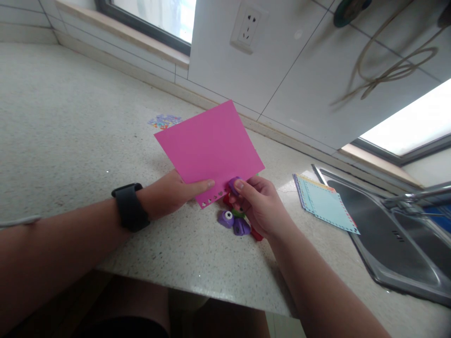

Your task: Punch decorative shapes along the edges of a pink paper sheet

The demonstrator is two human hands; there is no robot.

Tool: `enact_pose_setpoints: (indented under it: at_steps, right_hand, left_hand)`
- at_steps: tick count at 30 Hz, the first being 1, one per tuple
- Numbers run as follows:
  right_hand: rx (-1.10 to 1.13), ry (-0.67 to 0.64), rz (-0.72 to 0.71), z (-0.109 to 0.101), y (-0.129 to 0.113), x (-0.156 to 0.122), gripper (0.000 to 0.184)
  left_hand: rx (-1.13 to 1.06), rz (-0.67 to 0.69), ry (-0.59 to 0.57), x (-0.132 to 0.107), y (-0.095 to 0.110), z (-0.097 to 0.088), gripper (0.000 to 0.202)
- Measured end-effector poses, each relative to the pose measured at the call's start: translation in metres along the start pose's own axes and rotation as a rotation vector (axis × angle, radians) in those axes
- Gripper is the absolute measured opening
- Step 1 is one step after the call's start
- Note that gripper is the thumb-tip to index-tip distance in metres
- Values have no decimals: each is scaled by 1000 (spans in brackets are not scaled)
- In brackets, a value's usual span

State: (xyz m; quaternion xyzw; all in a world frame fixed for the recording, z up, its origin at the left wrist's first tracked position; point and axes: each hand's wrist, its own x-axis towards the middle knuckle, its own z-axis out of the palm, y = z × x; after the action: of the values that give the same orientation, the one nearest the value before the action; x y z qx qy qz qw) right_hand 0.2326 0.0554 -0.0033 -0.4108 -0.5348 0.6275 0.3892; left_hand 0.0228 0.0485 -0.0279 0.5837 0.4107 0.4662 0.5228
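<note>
A pink sheet of paper (214,145) is held above the counter, tilted, with a row of small shaped holes along its near edge. My left hand (179,190) grips its left side, thumb on top and the fingers hidden underneath. In my right hand (262,202) is a purple craft punch (233,185), set at the paper's near edge at the end of the row of holes, thumb on top. Just below on the counter lie more punches: a purple one with a star mark (226,218), another purple one (241,227), and red and green ones partly hidden by my right hand.
Small colourful paper cut-outs (165,121) lie behind the pink sheet. A stack of punched-edge papers (326,202), light blue on top, overlaps the rim of the steel sink (391,239) at right. A socket (248,27) and a looped cable (394,70) are on the tiled wall.
</note>
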Motion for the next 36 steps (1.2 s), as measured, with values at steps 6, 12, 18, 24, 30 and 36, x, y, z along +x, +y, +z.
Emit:
enact_pose_setpoints:
  at_steps: [6,12,18,24,30,36]
  right_hand:
    - [6,9,2,1,0,0,28]
    - [-13,15,-14,1,-1,-1,29]
    - [-4,13,-78,1,0,0,27]
    - [16,28,-61,1,-1,0,24]
    - [5,47,-67,-3,-5,1,26]
    - [67,156,-65,-14,-11,1,29]
  left_hand:
    - [4,-7,-7,0,1,0,39]
    - [11,-32,2,-1,1,0,42]
    - [-15,-6,-20,0,-4,-1,42]
    - [-15,-14,-36,1,0,-1,42]
    - [-57,9,-62,2,4,-1,38]
    - [-135,-28,-28,1,-3,-1,38]
